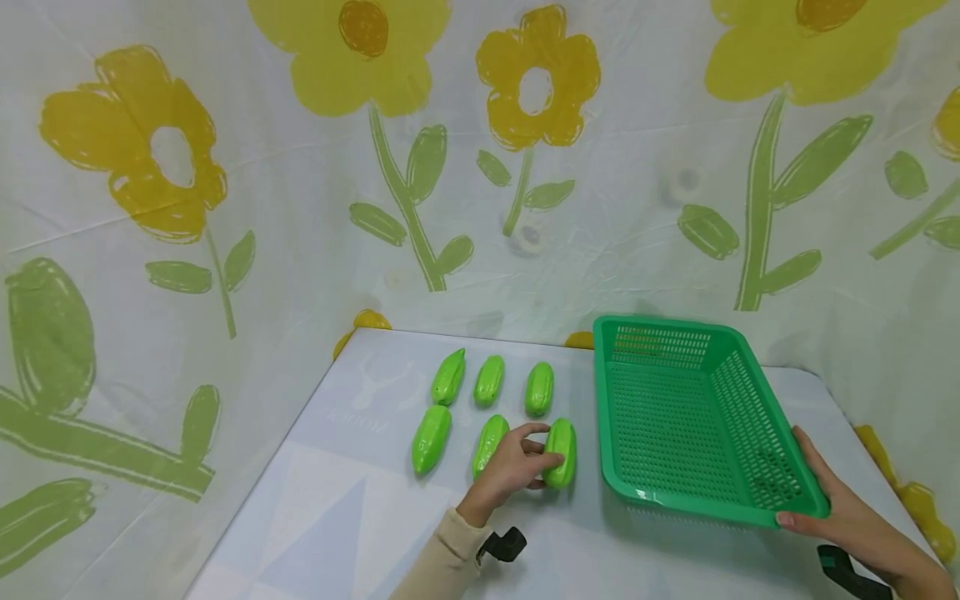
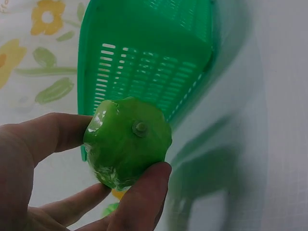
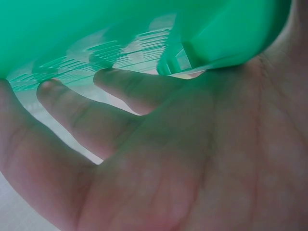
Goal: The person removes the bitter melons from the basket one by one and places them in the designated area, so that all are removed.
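Observation:
My left hand (image 1: 513, 462) pinches a bright green ridged toy cucumber (image 1: 561, 454) between thumb and fingers, just left of the basket. In the left wrist view the cucumber (image 2: 127, 144) shows its end with a small round stem nub. My right hand (image 1: 843, 508) grips the green plastic basket (image 1: 611, 450) at its near right corner, thumb over the rim. From the right wrist, fingers (image 3: 72, 110) of that hand lie along the basket's slotted outside. Nothing lies inside the basket.
Several more green toy cucumbers (image 1: 432, 440) lie in two rows on the pale table (image 1: 322, 500), left of the basket. One of them (image 1: 491, 443) is partly behind my left hand. A flower-printed curtain (image 1: 300, 192) hangs behind and along the sides of the table.

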`<state>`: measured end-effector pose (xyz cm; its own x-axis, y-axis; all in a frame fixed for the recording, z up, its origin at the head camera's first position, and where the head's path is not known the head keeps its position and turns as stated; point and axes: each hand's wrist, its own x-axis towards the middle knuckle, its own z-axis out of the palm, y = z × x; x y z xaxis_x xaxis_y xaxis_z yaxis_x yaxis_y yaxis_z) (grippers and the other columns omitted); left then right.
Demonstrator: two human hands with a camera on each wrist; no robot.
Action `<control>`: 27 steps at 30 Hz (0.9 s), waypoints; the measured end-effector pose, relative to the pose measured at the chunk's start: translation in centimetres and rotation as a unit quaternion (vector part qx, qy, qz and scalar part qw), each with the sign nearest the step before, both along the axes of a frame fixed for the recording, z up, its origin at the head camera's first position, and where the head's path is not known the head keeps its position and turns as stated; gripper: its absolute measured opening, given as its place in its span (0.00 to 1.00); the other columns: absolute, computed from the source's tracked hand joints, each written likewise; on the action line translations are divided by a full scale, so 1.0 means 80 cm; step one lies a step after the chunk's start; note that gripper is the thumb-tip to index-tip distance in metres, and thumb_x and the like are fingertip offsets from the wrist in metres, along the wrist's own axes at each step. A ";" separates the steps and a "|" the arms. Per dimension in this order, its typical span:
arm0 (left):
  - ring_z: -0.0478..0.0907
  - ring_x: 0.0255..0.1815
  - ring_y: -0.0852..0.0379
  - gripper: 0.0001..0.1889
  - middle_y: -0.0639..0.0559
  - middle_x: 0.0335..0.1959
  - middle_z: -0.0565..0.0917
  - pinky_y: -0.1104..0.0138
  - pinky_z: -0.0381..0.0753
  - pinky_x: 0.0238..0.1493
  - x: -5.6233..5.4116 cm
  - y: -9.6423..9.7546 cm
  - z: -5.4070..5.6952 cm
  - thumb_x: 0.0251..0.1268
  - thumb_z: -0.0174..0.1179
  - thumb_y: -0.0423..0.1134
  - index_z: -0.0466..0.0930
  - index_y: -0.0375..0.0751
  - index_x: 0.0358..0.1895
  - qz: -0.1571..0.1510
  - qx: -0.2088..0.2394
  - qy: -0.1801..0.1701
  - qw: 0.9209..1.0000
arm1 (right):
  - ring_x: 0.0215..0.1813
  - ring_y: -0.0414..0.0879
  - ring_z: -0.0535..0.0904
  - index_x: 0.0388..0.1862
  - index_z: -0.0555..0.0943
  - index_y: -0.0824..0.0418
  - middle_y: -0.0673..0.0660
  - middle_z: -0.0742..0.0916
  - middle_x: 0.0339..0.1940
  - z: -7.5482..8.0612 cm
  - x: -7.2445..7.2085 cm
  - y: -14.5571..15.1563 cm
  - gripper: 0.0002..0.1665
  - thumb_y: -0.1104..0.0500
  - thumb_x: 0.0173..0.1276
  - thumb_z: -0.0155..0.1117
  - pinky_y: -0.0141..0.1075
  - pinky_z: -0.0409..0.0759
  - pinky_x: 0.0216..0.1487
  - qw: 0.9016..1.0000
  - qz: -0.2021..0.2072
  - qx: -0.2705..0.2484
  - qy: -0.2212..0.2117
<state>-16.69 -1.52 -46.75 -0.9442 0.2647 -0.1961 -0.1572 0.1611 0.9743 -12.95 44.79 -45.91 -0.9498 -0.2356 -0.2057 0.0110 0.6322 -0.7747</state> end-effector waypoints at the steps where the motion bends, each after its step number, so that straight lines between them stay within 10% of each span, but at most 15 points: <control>1: 0.87 0.42 0.51 0.30 0.37 0.50 0.86 0.55 0.92 0.36 0.000 0.000 -0.001 0.65 0.71 0.39 0.75 0.40 0.70 0.001 -0.004 0.003 1.000 | 0.69 0.82 0.48 0.75 0.10 0.35 0.74 0.25 0.80 0.001 0.000 0.000 0.66 0.50 0.78 0.58 0.20 0.68 0.40 1.000 0.001 0.003 0.000; 27: 0.83 0.46 0.52 0.31 0.41 0.49 0.85 0.59 0.91 0.33 0.005 0.000 -0.014 0.62 0.72 0.40 0.76 0.37 0.68 0.000 -0.060 0.035 0.998 | 0.68 0.81 0.50 0.75 0.09 0.38 0.74 0.24 0.80 0.000 0.000 -0.001 0.67 0.53 0.77 0.59 0.19 0.71 0.41 1.000 -0.006 -0.004 -0.012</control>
<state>-16.30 -1.55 -47.91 -0.9565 0.2435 -0.1607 -0.0902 0.2772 0.9566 -12.96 44.69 -45.88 -0.9477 -0.2251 -0.2261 0.0370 0.6263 -0.7787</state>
